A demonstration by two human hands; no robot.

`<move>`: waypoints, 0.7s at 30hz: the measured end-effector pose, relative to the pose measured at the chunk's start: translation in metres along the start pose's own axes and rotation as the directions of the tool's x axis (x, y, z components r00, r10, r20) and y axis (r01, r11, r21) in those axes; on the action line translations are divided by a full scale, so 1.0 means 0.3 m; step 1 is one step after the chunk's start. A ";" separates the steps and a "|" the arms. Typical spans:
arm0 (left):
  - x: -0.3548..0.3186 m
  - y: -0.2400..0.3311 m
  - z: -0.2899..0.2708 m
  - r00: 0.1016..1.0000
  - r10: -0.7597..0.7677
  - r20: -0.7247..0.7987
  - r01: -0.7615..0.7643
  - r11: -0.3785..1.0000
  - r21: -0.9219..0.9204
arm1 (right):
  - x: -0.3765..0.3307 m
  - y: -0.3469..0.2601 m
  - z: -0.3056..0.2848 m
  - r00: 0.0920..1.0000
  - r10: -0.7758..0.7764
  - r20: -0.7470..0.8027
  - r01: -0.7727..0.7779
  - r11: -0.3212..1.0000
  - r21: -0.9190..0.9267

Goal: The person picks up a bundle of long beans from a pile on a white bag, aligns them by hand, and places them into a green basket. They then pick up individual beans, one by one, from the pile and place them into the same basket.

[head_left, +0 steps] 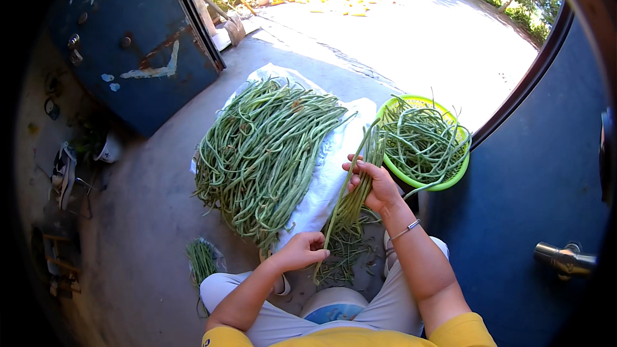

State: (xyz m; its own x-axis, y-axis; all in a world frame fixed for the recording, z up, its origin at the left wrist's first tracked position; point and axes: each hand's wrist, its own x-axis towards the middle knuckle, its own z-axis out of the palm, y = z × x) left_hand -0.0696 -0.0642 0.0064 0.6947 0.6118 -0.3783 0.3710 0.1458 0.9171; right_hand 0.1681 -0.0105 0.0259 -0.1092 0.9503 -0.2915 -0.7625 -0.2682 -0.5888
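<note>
Long beans (352, 202), a slim bundle of them, stand nearly upright in front of the person's knees, gripped in both hands above a scatter of green trimmings (347, 254) on the ground.

At the far left, a dim wall holds hanging odds and ends that are too dark to make out. Beside it a blue metal door leaf (135, 38), its paint chipped and rust-streaked, stands swung open. The floor is bare grey concrete (148, 218), with a small tied bunch of beans (202, 260) lying on it near the person's left knee.

The left hand (301, 250) is curled closed, pinching a single bean near the lower end of the bundle. Behind it a large heap of long beans (267, 154) rests on a white sack (324, 183) spread over the concrete.

The right hand (373, 183) is wrapped around the middle of the bundle, fingers pressed together, with a thin bracelet on the wrist. Just beyond it sits a lime-green plastic colander (443, 183) filled with coiled beans, touching the sack's edge.

Past the threshold a sunlit paved yard (411, 32) stretches to green shrubs, with yellow scraps lying on it. On the right, the second blue door leaf (533, 199) carries a metal handle (564, 259).
</note>
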 end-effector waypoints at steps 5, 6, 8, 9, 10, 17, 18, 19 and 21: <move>-0.036 0.008 -0.079 0.998 -0.032 0.051 0.046 0.953 -0.298 | 0.007 -0.020 -0.011 0.996 -0.091 -0.013 0.092 0.993 0.079; -0.043 0.011 -0.098 0.998 -0.016 0.061 0.036 0.935 -0.353 | 0.005 -0.026 -0.008 0.995 -0.099 -0.006 0.100 0.991 0.094; -0.062 0.030 -0.130 0.997 -0.017 0.069 0.042 0.926 -0.376 | -0.007 -0.037 -0.006 0.996 -0.091 0.006 0.090 0.992 0.085; -0.070 0.031 -0.141 0.998 -0.018 0.065 0.042 0.919 -0.392 | -0.007 -0.034 -0.010 0.996 -0.091 0.015 0.090 0.993 0.075; -0.077 0.042 -0.147 0.998 -0.019 0.061 0.043 0.912 -0.408 | -0.007 -0.033 -0.013 0.995 -0.091 0.025 0.090 0.994 0.064; -0.092 0.061 -0.195 0.992 -0.059 0.112 0.099 0.913 -0.396 | -0.017 -0.034 -0.001 0.989 -0.136 0.059 0.134 0.990 0.043; -0.092 0.058 -0.198 0.994 -0.042 0.101 0.079 0.916 -0.392 | -0.018 -0.037 0.001 0.989 -0.141 0.041 0.140 0.990 0.035; -0.092 0.050 -0.199 0.996 -0.025 0.089 0.058 0.920 -0.389 | -0.020 -0.039 0.002 0.989 -0.146 0.024 0.145 0.989 0.027; -0.093 0.047 -0.208 0.998 -0.009 0.069 0.035 0.923 -0.384 | -0.020 -0.036 0.004 0.991 -0.134 0.001 0.133 0.990 0.047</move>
State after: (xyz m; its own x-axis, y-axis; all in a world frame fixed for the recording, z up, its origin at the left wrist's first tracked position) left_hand -0.1221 -0.0307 0.0377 0.7326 0.5551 -0.3940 0.1300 0.4540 0.8815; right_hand 0.1762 -0.0131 0.0348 -0.0068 0.9777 -0.2098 -0.7991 -0.1315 -0.5867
